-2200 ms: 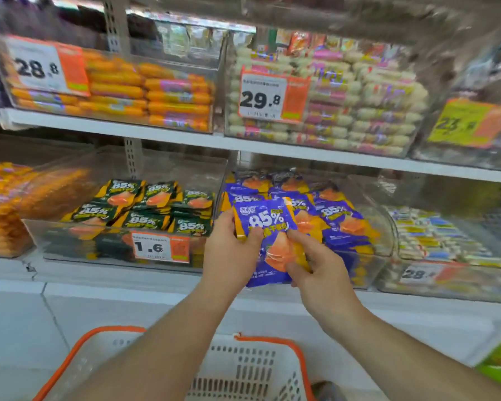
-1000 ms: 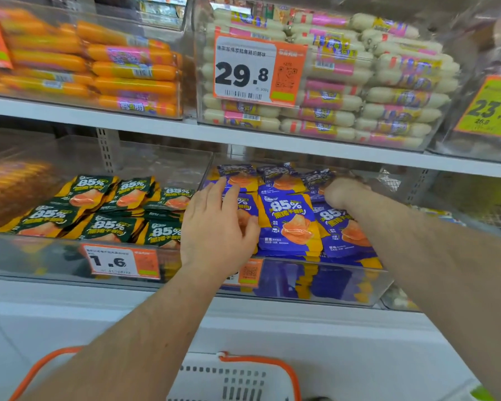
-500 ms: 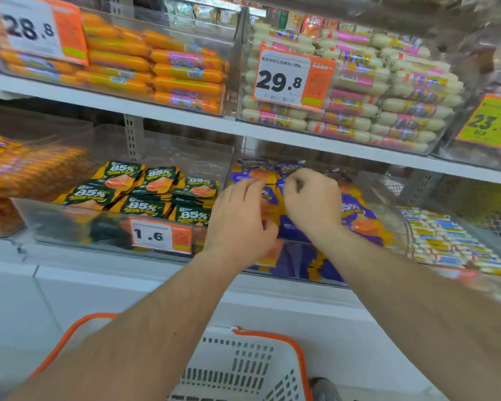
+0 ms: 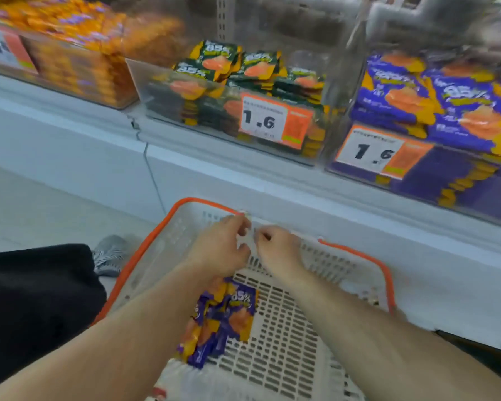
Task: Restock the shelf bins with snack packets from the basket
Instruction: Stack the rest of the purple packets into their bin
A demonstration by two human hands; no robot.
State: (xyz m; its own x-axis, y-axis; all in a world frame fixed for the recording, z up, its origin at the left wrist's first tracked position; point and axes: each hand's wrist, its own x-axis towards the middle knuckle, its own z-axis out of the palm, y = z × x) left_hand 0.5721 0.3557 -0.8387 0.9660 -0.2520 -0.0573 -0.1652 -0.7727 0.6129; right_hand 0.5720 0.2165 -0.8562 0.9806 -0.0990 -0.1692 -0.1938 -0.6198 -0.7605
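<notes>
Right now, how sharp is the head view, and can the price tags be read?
Head view: motion blur throughout, worst along the top edge; the white-and-orange price tag on the clear bin of green packets still reads 1.6; both hands are soft-edged.

Both hands have left the blue-packet bin (image 4: 434, 169): left hand (image 4: 220, 246) and right hand (image 4: 276, 250) now hang over the basket (image 4: 356, 253)

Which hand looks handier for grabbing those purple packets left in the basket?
Probably the left hand: the purple packets lie just below its wrist, on the left of the basket floor. The right hand hovers beside it, farther from them. Both look empty.
</notes>
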